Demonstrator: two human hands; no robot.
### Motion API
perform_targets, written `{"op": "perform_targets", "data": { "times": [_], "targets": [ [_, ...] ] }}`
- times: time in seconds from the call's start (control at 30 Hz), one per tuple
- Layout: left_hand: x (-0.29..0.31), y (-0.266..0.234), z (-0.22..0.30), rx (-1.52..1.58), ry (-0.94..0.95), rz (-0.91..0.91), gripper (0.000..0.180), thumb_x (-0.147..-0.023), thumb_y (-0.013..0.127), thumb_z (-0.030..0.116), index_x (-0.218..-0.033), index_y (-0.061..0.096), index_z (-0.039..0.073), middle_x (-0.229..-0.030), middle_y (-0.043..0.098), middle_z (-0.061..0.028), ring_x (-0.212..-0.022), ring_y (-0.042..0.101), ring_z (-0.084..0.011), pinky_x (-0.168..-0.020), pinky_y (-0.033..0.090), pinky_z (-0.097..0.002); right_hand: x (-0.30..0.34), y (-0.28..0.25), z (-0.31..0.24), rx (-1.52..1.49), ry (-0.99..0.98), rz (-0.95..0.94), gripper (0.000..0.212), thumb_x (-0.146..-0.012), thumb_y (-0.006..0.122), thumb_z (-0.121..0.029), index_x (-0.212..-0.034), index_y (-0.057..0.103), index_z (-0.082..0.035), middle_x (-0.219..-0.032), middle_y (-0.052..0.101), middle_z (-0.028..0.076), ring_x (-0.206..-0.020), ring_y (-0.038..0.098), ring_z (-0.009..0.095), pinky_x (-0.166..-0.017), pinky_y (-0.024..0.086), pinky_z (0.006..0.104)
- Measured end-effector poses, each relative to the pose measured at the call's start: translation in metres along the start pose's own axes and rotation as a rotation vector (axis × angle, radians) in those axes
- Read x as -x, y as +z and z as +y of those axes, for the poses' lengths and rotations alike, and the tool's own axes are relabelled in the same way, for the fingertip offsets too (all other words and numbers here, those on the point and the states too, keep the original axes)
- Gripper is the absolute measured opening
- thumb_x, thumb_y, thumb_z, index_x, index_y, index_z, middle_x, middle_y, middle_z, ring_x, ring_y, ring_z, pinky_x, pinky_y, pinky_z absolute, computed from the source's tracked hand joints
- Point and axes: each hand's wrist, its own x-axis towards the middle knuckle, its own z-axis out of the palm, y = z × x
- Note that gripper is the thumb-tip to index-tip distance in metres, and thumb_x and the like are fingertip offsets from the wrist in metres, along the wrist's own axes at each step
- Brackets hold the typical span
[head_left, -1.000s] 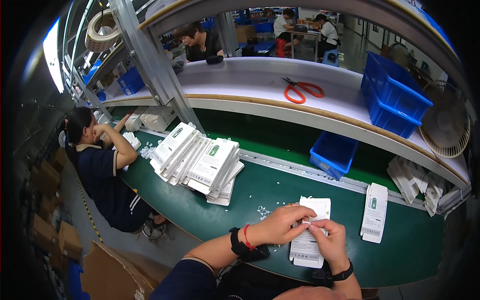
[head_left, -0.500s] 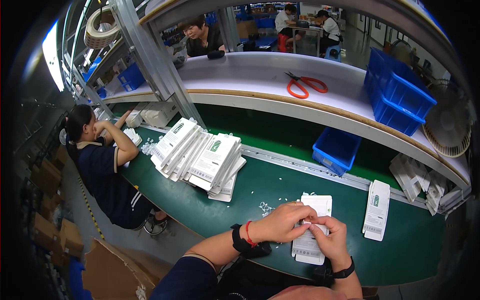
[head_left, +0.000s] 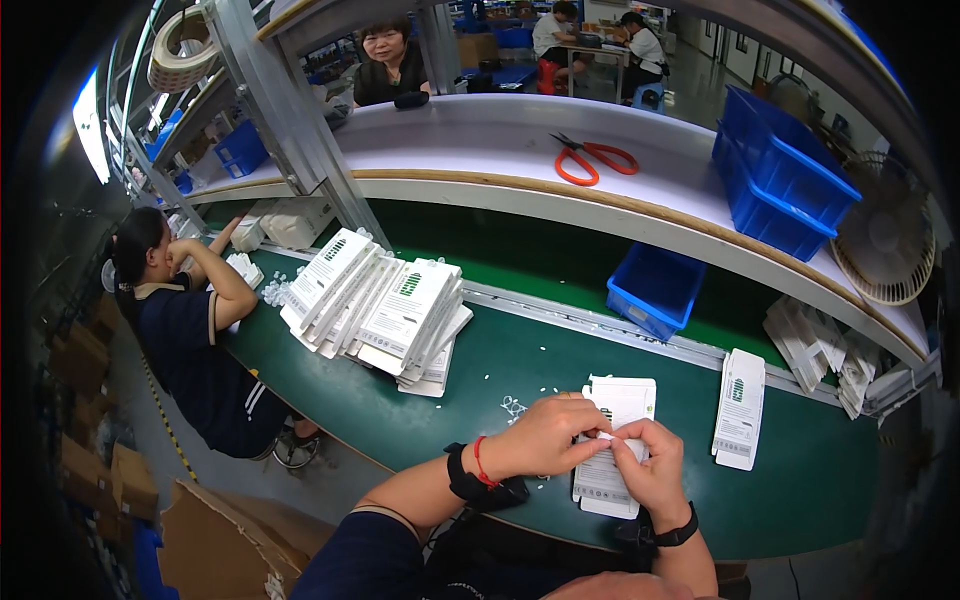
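Note:
My left hand and my right hand meet over a flat white carton with green and grey print. Both are closed, thumbs and fingertips pinching a small white piece whose kind I cannot make out. Beneath them the carton lies on the green table, its middle hidden by my fingers. Left of my left hand lie a few clear loops and tiny white bits. Another flat white carton lies by itself to the right.
A leaning stack of white cartons stands left on the green table. A blue bin sits under the shelf, which bears red-handled scissors and blue bins. A co-worker sits at the left.
The whole view has shifted slightly, moving the scene left and up. My hands stay pinched together over the carton. The person behind the shelf now stands more upright.

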Motion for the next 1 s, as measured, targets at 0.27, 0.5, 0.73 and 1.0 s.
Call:
{"op": "perform_targets", "data": {
  "times": [0.27, 0.5, 0.73, 1.0],
  "targets": [
    [-0.001, -0.001, -0.001, 0.010, -0.043, -0.015, 0.009, -0.076, 0.068, 0.009, -0.082, 0.065, 0.004, -0.075, 0.062, -0.0096, -0.070, 0.059, -0.0269, -0.066, 0.045, -0.0341, -0.001, 0.001, -0.002, 0.005, -0.036, -0.002, 0.006, -0.076, 0.067, -0.003, -0.081, 0.064, -0.002, -0.077, 0.065, 0.010, -0.070, 0.064, 0.019, -0.063, 0.048, 0.0290],
    [-0.002, -0.007, 0.004, -0.007, 0.000, 0.021, 0.013, -0.074, 0.072, 0.012, -0.081, 0.066, 0.003, -0.075, 0.063, -0.0092, -0.071, 0.060, -0.0255, -0.065, 0.045, -0.0339, -0.003, 0.005, 0.001, -0.007, -0.093, 0.042, 0.007, -0.076, 0.067, -0.004, -0.081, 0.063, -0.003, -0.077, 0.065, 0.012, -0.070, 0.064, 0.024, -0.063, 0.049, 0.0303],
    [-0.003, 0.000, 0.000, 0.002, -0.011, 0.060, 0.008, -0.074, 0.070, 0.008, -0.077, 0.065, 0.002, -0.070, 0.063, -0.0097, -0.067, 0.060, -0.0262, -0.061, 0.046, -0.0333, 0.000, 0.004, 0.001, 0.001, -0.078, 0.014, 0.006, -0.076, 0.066, -0.005, -0.081, 0.063, -0.003, -0.076, 0.064, 0.012, -0.070, 0.064, 0.027, -0.062, 0.048, 0.0319],
    [-0.005, 0.005, -0.002, 0.123, -0.170, 0.167, 0.005, -0.078, 0.068, 0.003, -0.079, 0.065, -0.001, -0.070, 0.060, -0.0071, -0.059, 0.052, -0.0126, -0.054, 0.042, -0.0245, 0.000, 0.004, -0.001, -0.127, -0.029, 0.131, 0.037, -0.082, 0.057, 0.000, -0.119, 0.053, 0.001, -0.103, 0.065, 0.018, -0.092, 0.065, 0.027, -0.080, 0.050, 0.0339]
  ]
}}
